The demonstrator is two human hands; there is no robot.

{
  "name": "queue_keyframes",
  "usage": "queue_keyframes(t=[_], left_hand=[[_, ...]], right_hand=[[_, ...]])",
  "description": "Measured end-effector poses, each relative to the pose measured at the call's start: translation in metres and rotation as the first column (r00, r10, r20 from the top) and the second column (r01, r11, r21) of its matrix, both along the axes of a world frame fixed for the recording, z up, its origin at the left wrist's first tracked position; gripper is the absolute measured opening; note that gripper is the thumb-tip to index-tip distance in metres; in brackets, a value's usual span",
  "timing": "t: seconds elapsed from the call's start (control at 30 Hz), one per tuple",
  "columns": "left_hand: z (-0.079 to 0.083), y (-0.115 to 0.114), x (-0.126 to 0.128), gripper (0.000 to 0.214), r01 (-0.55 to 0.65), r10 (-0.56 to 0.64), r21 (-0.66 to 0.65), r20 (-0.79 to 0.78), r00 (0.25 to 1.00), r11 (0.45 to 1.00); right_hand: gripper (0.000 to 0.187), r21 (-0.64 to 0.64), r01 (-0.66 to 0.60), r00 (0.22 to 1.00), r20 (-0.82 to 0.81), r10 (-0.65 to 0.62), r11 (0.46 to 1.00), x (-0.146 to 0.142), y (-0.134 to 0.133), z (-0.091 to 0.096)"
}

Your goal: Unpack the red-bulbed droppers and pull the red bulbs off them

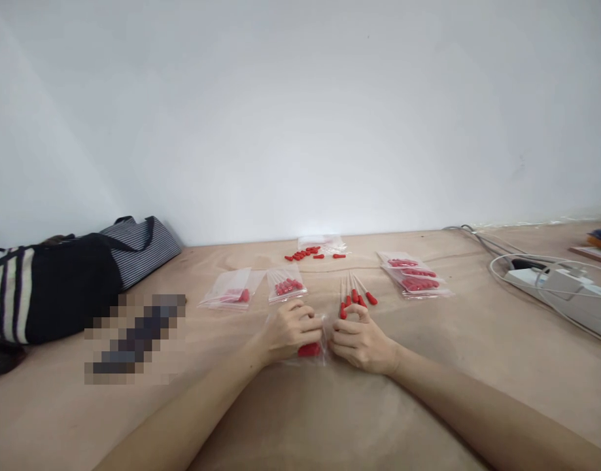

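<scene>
Pinching a small clear bag (310,348) with both hands' closed fingers (307,322), filled bags (412,275) lying beyond

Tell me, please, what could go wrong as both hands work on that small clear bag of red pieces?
The left hand and right hand pinch the small bag between them; a poor seal might let red pieces spill. The red-tipped droppers lie just beyond the right hand's fingers, so a nudge could scatter them. Loose red caps lie unbagged further back and might roll.
</scene>
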State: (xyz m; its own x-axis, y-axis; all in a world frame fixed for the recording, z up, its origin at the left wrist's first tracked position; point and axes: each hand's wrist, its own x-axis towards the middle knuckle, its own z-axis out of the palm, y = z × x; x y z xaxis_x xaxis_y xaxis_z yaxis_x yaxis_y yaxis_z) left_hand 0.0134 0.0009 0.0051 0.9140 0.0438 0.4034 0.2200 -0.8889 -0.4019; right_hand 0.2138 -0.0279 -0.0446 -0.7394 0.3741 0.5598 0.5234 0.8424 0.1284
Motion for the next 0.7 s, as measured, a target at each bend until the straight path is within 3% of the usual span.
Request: queue_keyframes(t=[0.13, 0.2, 0.23, 0.33, 0.43, 0.53, 0.7], left_hand=[[-0.001, 0.007, -0.009, 0.026, -0.038, 0.055, -0.17, 0.093, 0.994, 0.985], [-0.002, 0.004, -0.012, 0.024, -0.116, 0.147, -0.312, 0.076, 0.986, 0.943], [-0.002, 0.001, -0.014, 0.026, -0.174, 0.213, -0.389, 0.058, 0.975, 0.905], [-0.004, -0.015, -0.022, 0.068, -0.335, 0.38, -0.585, -0.048, 0.924, 0.739], [-0.007, -0.029, -0.03, 0.08, -0.407, 0.424, -0.684, -0.155, 0.892, 0.605], [-0.01, -0.035, -0.032, 0.071, -0.44, 0.453, -0.719, -0.193, 0.87, 0.538], [-0.008, -0.035, -0.029, 0.065, -0.461, 0.475, -0.739, -0.217, 0.853, 0.491]], right_hand=[[0.03, 0.186, -0.006, 0.999, -0.048, 0.015, 0.983, 0.005, 0.001, 0.01], [0.028, 0.185, 0.012, 0.997, -0.08, 0.003, 0.983, 0.006, 0.0, 0.014], [0.026, 0.161, 0.018, 0.995, -0.097, -0.002, 0.987, 0.006, -0.001, 0.015], [0.017, 0.041, 0.019, 0.992, -0.125, -0.013, 0.999, 0.007, -0.005, 0.018], [0.017, -0.109, -0.008, 0.996, -0.092, -0.002, 0.994, 0.009, -0.011, 0.02], [0.018, -0.251, -0.061, 0.997, -0.062, 0.047, 0.966, 0.01, -0.016, 0.022], [0.017, -0.463, -0.079, 0.994, -0.098, 0.037, 0.883, 0.008, -0.02, 0.027]])
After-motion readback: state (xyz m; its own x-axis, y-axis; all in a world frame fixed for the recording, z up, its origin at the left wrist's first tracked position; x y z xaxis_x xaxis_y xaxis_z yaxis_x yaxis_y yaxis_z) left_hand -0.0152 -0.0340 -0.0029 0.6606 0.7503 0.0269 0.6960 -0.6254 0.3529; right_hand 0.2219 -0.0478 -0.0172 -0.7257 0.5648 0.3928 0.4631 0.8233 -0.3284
